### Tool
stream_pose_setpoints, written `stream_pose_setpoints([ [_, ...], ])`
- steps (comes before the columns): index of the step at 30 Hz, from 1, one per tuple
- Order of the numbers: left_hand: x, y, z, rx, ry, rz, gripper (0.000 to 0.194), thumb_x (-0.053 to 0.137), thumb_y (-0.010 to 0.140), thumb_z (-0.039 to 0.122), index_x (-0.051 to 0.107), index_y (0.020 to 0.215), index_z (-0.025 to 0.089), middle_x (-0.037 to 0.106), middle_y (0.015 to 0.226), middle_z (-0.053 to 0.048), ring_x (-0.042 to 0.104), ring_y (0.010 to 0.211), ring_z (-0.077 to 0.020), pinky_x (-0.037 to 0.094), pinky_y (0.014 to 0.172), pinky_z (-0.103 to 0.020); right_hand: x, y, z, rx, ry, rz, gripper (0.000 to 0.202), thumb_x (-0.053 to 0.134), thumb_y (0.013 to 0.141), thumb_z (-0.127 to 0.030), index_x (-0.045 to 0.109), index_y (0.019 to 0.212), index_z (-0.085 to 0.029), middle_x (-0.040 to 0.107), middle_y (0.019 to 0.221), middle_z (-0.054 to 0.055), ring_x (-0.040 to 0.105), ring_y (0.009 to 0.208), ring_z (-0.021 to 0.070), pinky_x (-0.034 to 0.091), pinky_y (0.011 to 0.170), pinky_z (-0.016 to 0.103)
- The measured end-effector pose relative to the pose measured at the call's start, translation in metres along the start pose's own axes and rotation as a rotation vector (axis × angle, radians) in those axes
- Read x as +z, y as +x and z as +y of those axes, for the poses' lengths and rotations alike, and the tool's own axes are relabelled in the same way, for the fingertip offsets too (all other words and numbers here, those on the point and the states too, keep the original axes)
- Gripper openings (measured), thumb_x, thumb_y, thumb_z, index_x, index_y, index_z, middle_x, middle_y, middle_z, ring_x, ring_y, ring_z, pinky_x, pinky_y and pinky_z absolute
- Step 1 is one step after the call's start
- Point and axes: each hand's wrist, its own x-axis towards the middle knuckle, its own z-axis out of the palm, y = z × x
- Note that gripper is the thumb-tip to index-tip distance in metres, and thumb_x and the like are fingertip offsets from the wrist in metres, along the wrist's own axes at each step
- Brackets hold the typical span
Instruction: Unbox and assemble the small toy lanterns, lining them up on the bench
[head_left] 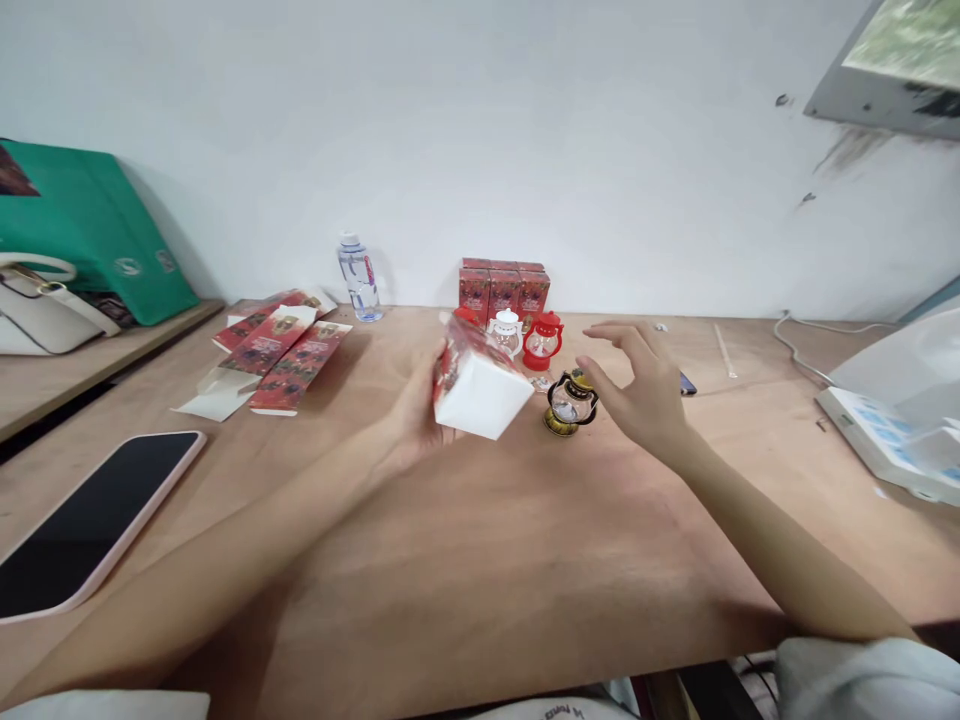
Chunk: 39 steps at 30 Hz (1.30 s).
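Observation:
My left hand (420,405) is wrapped round a red printed box (480,385), tilted so that a plain white face points toward me. Just right of the box, a small black and gold lantern (571,403) stands upright on the table. My right hand (637,385) hovers at the lantern's upper right, thumb and fingers apart, with nothing in it; whether the thumb touches the lantern I cannot tell. Behind the box stand a white lantern (506,332) and a red lantern (542,341). Another red piece is partly hidden by the box.
Several red boxes (504,290) stand against the wall. Flattened cartons (289,365) lie at left near a water bottle (360,278). A phone (97,520) rests at the left front. At right are a white power strip (889,440) and a cable (787,350).

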Motion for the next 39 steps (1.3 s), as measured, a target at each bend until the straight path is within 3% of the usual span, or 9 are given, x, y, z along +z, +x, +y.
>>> stream_pose_setpoints([
  [3, 0.010, -0.010, -0.007, -0.230, -0.169, 0.016, 0.051, 0.034, 0.091, 0.056, 0.061, 0.108, 0.017, 0.071, 0.082, -0.006, 0.066, 0.068, -0.0173, 0.053, 0.063, -0.028, -0.001, -0.010, -0.026, -0.198, 0.033, 0.043, 0.030, 0.057, 0.084, -0.021, 0.056, 0.113, -0.026, 0.062, 0.106, 0.010, 0.060, 0.100, 0.0259, 0.049, 0.083, 0.042],
  [10, 0.021, -0.024, -0.015, -0.243, -0.155, -0.088, 0.053, 0.035, 0.091, 0.058, 0.061, 0.114, 0.017, 0.071, 0.092, -0.007, 0.066, 0.071, -0.0153, 0.052, 0.064, -0.025, -0.008, -0.027, -0.048, -0.395, 0.084, 0.098, 0.054, 0.060, 0.078, -0.021, 0.047, 0.130, -0.027, 0.060, 0.110, 0.010, 0.060, 0.097, 0.0256, 0.051, 0.080, 0.043],
  [14, 0.019, -0.022, -0.021, -0.309, -0.072, -0.078, 0.054, 0.040, 0.088, 0.061, 0.062, 0.113, 0.018, 0.071, 0.093, -0.007, 0.066, 0.070, -0.0162, 0.052, 0.062, -0.026, -0.015, -0.018, -0.048, -0.497, 0.079, -0.162, 0.060, 0.064, 0.079, -0.040, 0.042, 0.134, -0.030, 0.052, 0.134, 0.009, 0.046, 0.126, 0.0320, 0.041, 0.100, 0.053],
  [18, 0.016, -0.020, -0.024, -0.330, -0.019, -0.107, 0.051, 0.048, 0.084, 0.060, 0.061, 0.114, 0.021, 0.072, 0.090, -0.004, 0.066, 0.071, -0.0166, 0.052, 0.065, -0.027, -0.017, -0.012, -0.048, -0.514, 0.109, -0.416, 0.065, 0.058, 0.082, -0.055, 0.038, 0.138, -0.027, 0.053, 0.136, 0.008, 0.039, 0.134, 0.0280, 0.031, 0.111, 0.051],
  [24, 0.012, -0.022, -0.020, -0.323, 0.115, -0.207, 0.051, 0.042, 0.086, 0.060, 0.061, 0.109, 0.020, 0.070, 0.088, -0.006, 0.065, 0.073, -0.0192, 0.053, 0.061, -0.030, -0.012, -0.014, -0.040, -0.531, 0.156, -0.264, 0.069, 0.064, 0.077, -0.054, 0.039, 0.136, -0.029, 0.058, 0.127, 0.011, 0.052, 0.123, 0.0282, 0.042, 0.102, 0.049],
  [26, 0.010, -0.023, -0.020, -0.175, 0.269, -0.197, 0.053, 0.036, 0.088, 0.061, 0.061, 0.109, 0.020, 0.069, 0.096, -0.009, 0.065, 0.082, -0.0226, 0.053, 0.067, -0.035, -0.011, -0.015, -0.039, -0.488, 0.154, -0.161, 0.073, 0.067, 0.074, -0.055, 0.038, 0.135, -0.029, 0.058, 0.123, 0.013, 0.055, 0.116, 0.0293, 0.047, 0.094, 0.048],
  [28, 0.009, -0.027, -0.018, 0.129, 0.461, -0.123, 0.052, 0.033, 0.090, 0.058, 0.057, 0.114, 0.019, 0.066, 0.110, -0.012, 0.063, 0.094, -0.0248, 0.052, 0.079, -0.041, -0.011, -0.016, -0.038, -0.412, 0.160, -0.079, 0.075, 0.067, 0.073, -0.058, 0.038, 0.134, -0.027, 0.059, 0.115, 0.014, 0.059, 0.107, 0.0288, 0.050, 0.087, 0.045],
  [33, 0.014, -0.052, -0.002, 0.843, 1.003, -0.104, 0.055, 0.059, 0.080, 0.049, 0.046, 0.126, 0.020, 0.051, 0.132, -0.012, 0.049, 0.121, -0.0272, 0.042, 0.100, -0.044, -0.008, -0.019, -0.042, -0.232, 0.203, -0.042, 0.061, 0.061, 0.077, -0.059, 0.043, 0.125, -0.026, 0.061, 0.105, 0.011, 0.061, 0.093, 0.0263, 0.052, 0.075, 0.040],
  [39, 0.018, -0.063, 0.004, 0.995, 1.221, -0.060, 0.027, 0.062, 0.082, 0.031, 0.057, 0.106, 0.020, 0.065, 0.110, -0.004, 0.060, 0.103, -0.0205, 0.048, 0.091, -0.036, -0.003, -0.025, -0.048, -0.241, 0.236, -0.045, 0.063, 0.063, 0.076, -0.058, 0.040, 0.124, -0.025, 0.060, 0.103, 0.010, 0.060, 0.094, 0.0246, 0.052, 0.074, 0.038],
])
